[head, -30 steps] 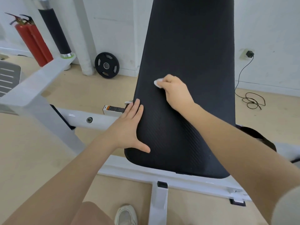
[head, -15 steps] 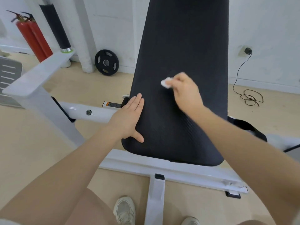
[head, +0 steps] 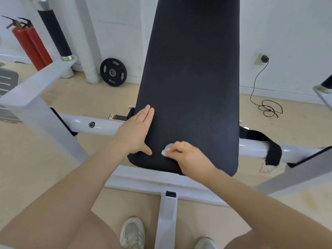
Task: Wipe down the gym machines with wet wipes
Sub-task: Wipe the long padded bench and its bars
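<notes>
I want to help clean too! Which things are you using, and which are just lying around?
Using:
wipe in right hand
black pad
left hand, flat on pad

Lying around:
weight plate
fire extinguishers
charger cable

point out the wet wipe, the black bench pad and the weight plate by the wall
wet wipe (head: 165, 150), head view, on the white wad showing past the fingertips
black bench pad (head: 194, 83), head view, mid surface
weight plate (head: 113, 72), head view, near its silver hub
</notes>
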`<state>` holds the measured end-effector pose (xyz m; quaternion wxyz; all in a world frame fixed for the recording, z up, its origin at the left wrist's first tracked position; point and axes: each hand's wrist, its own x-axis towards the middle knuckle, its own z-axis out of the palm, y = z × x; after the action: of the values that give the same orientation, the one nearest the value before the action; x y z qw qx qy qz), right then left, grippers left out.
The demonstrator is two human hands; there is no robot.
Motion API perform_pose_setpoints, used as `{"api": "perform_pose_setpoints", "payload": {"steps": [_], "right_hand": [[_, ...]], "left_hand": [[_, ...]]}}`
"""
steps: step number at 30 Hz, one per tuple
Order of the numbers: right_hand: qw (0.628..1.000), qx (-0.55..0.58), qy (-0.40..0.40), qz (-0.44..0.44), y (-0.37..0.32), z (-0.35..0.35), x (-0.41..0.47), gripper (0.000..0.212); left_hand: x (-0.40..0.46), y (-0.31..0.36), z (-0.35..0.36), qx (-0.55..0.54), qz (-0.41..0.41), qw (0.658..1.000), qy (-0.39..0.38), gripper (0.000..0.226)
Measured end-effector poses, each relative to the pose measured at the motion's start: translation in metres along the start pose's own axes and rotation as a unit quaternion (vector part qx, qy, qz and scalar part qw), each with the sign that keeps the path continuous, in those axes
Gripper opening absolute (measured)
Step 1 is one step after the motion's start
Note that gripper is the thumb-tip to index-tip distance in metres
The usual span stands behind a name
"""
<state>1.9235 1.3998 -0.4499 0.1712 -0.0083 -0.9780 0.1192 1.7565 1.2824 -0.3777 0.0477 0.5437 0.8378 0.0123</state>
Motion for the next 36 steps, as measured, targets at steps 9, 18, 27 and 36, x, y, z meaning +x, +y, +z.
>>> {"api": "perform_pose_setpoints", "payload": {"steps": [9, 18, 27, 36], "right_hand": [[0.963, -0.051, 0.183, 0.19, 0.079, -0.086, 0.088, 0.029], [0.989, -0.051, 0.113, 0.084, 0.062, -0.051, 0.046, 0.036], [0.998, -0.04, -0.05, 0.028, 0.014, -0.042, -0.033, 0.031], [0.943, -0.056, 0.174, 0.277, 0.116, -0.101, 0.042, 0.013]], "left_hand": [[-0.002, 0.029, 0.025, -0.007, 0.025, 1.0, -0.005, 0.123], [-0.003, 0.035, 0.023, -0.003, 0.006, 1.0, -0.018, 0.122], [-0.02, 0.064, 0.027, 0.044, 0.045, 0.997, 0.039, 0.099], [-0.02, 0.079, 0.034, -0.007, 0.0, 1.0, 0.004, 0.1]]}}
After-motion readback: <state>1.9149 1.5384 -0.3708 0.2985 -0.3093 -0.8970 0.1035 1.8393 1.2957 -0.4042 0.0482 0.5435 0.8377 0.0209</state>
